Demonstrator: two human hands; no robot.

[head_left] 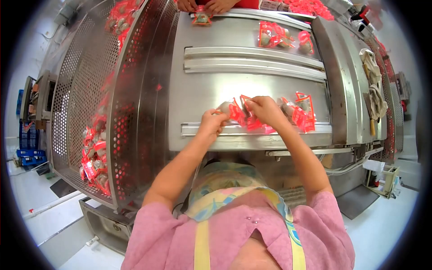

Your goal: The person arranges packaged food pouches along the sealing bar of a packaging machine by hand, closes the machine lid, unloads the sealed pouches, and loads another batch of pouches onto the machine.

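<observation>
Shirt (pixel 234 220) cropped, pkts (pixel 235 111) part-hidden by R fingers (pixel 253 104)

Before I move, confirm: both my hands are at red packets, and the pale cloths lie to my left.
Wrong side: the head view shows the pale cloths to your right. Your left hand and right hand are at red packets.

The single view comes from a camera worn on the head of the person. It looks forward and steeply down, so the pink shirt (pixel 166 238) is very near, at the bottom. The left hand (pixel 212 123) and right hand (pixel 266 110) are at middle distance, over the steel table (pixel 202 90). A co-worker's hands (pixel 219 5) are farther, at the top edge. The lens is very wide, and it bends the sides inside a dark round border.
</observation>
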